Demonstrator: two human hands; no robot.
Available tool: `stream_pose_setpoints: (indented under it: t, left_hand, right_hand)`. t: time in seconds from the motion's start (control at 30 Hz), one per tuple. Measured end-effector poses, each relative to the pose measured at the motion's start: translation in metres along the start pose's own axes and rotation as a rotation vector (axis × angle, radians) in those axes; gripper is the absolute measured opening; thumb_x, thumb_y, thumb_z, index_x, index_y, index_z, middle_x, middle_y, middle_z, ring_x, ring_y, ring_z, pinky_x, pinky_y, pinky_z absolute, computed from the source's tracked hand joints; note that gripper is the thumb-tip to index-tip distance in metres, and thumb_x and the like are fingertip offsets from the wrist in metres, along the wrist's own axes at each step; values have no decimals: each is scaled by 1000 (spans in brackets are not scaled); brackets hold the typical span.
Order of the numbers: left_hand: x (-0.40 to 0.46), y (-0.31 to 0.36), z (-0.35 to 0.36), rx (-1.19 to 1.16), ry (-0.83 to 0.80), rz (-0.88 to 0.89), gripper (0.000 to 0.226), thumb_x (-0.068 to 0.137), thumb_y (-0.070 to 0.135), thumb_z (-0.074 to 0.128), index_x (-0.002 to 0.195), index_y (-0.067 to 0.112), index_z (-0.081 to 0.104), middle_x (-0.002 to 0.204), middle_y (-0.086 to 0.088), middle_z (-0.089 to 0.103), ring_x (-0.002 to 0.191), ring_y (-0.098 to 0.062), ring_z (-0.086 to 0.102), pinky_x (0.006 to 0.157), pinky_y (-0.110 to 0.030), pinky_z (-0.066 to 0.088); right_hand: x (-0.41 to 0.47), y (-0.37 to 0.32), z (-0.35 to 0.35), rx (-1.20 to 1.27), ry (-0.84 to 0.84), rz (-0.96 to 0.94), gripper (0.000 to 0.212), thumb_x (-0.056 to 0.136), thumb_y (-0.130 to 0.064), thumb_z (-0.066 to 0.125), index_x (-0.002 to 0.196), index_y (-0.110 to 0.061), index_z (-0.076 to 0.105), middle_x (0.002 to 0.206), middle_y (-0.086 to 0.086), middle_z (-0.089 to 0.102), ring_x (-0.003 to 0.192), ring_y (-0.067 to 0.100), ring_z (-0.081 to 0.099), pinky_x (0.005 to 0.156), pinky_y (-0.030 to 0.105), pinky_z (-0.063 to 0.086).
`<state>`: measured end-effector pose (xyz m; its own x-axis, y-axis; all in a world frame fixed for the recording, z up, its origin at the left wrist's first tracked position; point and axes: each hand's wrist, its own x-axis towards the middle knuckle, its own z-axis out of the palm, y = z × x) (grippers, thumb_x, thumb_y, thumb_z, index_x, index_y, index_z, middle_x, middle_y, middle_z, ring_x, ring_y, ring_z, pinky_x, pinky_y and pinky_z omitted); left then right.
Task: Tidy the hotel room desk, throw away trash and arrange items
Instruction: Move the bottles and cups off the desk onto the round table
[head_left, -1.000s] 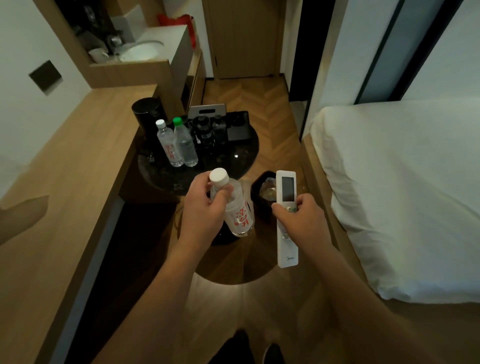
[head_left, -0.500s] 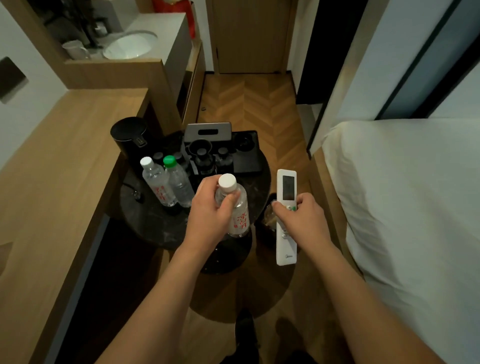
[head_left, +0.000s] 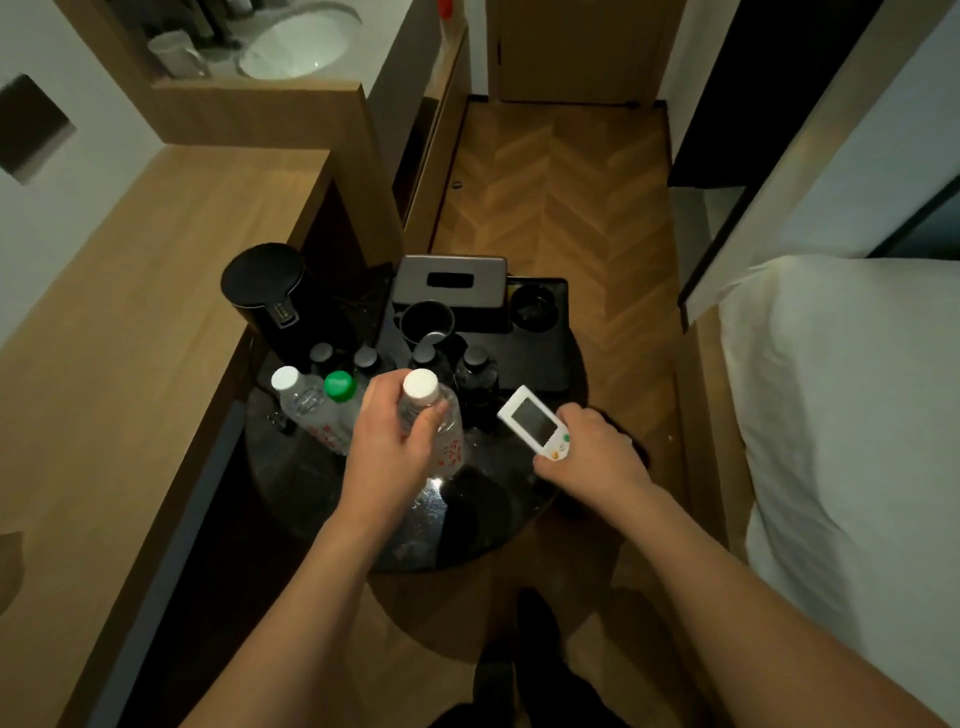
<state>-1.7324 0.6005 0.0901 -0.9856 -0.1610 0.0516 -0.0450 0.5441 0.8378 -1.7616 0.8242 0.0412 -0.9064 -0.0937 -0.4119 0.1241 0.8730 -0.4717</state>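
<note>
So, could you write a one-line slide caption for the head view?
Left hand grips a water bottle, right hand holds a white remote over the round black table.

A round table (head_left: 322, 499) stands between a long desk (head_left: 130, 322) on the left and a bed (head_left: 841, 415) on the right. At the table's back left stands a kettle (head_left: 265, 291); to its right a tray (head_left: 540, 358) carries a tissue box (head_left: 449, 280) at the rear, with a cup (head_left: 427, 322) just before it. Two bottles (head_left: 306, 405) stand side by side before the kettle. Right of them, over the table's middle, the left hand (head_left: 389, 441) holds a third bottle (head_left: 431, 415) upright. Further right, the right hand (head_left: 592, 457) holds a remote (head_left: 532, 421) above the table's right edge.
</note>
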Motion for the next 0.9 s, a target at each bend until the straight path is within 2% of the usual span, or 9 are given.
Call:
stream_pose_setpoints:
  t: [0.13, 0.3, 0.4, 0.47, 0.73, 0.9]
  left_hand:
    - [19, -18, 14, 88, 9, -44, 26, 95, 24, 66, 118, 24, 54, 115, 7, 54, 103, 6, 53, 81, -17, 47]
    - [33, -43, 29, 135, 6, -63, 24, 95, 19, 66, 117, 18, 55, 112, 4, 52, 99, -4, 54, 78, -25, 49]
    - [36, -49, 32, 151, 24, -66, 24, 96, 16, 65, 118, 15, 55, 112, 5, 50, 101, 1, 51, 78, -9, 40]
    - [36, -52, 32, 170, 25, -66, 25, 96, 15, 65, 119, 14, 54, 112, 5, 49, 102, 3, 50, 77, -4, 38]
    - [37, -59, 29, 190, 38, -55, 25, 96, 10, 64, 119, 10, 54, 114, 4, 49, 101, 9, 49, 80, -3, 37]
    - [36, -57, 32, 205, 52, -69, 26, 95, 11, 65, 119, 10, 54, 113, 4, 48, 100, 12, 47, 79, -1, 36]
  right_hand:
    - [44, 7, 16, -278, -165, -191, 57, 77, -41, 71, 125, -22, 45, 121, 4, 50, 113, 26, 52, 85, 37, 48]
    - [80, 15, 45, -484, -297, -313, 63, 80, -38, 69, 135, -22, 42, 127, 7, 47, 117, 27, 48, 91, 40, 47]
    - [95, 15, 58, -562, -316, -397, 62, 82, -34, 68, 136, -22, 42, 130, 8, 46, 120, 28, 46, 96, 40, 42]
    - [103, 13, 64, -602, -325, -449, 61, 83, -32, 68, 137, -22, 41, 130, 8, 46, 121, 28, 46, 100, 41, 40]
    - [119, 10, 83, -731, -315, -609, 61, 88, -32, 64, 142, -19, 40, 132, 10, 47, 121, 29, 46, 104, 40, 36]
    - [121, 8, 86, -726, -305, -611, 60, 89, -29, 62, 143, -18, 39, 133, 10, 47, 121, 30, 45, 108, 40, 32]
